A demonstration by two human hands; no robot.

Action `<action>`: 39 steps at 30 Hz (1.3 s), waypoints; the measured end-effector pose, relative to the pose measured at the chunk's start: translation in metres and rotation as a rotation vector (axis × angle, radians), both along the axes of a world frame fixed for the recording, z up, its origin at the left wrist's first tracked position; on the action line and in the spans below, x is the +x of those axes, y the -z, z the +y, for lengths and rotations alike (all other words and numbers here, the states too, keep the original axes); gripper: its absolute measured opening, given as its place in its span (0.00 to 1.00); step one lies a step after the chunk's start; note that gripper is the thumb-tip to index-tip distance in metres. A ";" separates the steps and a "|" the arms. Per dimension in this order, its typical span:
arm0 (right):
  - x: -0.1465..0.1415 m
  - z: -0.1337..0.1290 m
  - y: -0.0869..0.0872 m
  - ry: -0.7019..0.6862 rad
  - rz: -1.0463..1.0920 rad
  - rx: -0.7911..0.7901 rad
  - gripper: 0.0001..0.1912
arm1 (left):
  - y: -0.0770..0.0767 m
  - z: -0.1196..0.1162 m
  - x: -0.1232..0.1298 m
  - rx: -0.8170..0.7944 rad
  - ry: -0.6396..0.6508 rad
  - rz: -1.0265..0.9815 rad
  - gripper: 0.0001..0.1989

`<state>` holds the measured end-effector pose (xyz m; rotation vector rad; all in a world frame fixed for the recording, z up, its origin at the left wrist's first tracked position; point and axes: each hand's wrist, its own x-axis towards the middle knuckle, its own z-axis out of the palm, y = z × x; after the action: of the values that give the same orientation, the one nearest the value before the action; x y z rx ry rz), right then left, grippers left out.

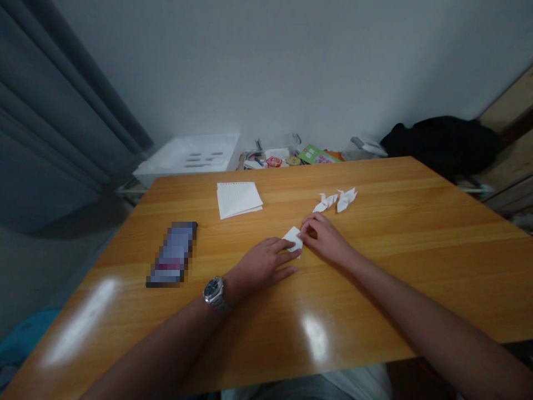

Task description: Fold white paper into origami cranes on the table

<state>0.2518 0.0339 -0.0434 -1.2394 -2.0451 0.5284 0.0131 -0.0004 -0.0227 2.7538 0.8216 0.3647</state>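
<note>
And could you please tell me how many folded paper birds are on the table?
2: the left bird is just beyond the right hand, and the right bird is beside it.

Dim light; white glare on tabletop (400, 228); phone (174, 254) pixelated

Folded paper (293, 235): at the clock's centre on the tabletop (408, 233), left fingers (284, 244) on it from 8 o'clock, right fingers (307, 240) at its 3 o'clock edge.
Paper cranes (345, 200): side by side between 1 and 2 o'clock.
Paper sheets (238, 199): stacked at 10 o'clock.
Phone (174, 254): lies at 9 o'clock.
Tray (166, 162): beyond the far edge, 10 o'clock, behind the sheets.
</note>
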 end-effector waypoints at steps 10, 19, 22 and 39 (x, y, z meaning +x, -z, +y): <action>0.000 0.001 0.002 -0.002 0.005 0.012 0.03 | -0.001 0.000 0.000 0.021 0.002 0.026 0.22; -0.001 0.000 0.003 0.007 -0.005 0.017 0.03 | -0.003 0.001 0.001 0.061 0.020 0.068 0.22; -0.001 0.000 0.003 0.005 -0.010 0.017 0.04 | -0.006 0.001 -0.001 0.061 0.047 0.080 0.22; 0.000 0.001 0.006 0.010 -0.015 0.039 0.03 | -0.014 0.000 -0.003 0.000 0.117 0.028 0.22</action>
<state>0.2522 0.0354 -0.0497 -1.2335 -2.0514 0.4741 0.0100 0.0000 -0.0082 2.7970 0.6628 0.3047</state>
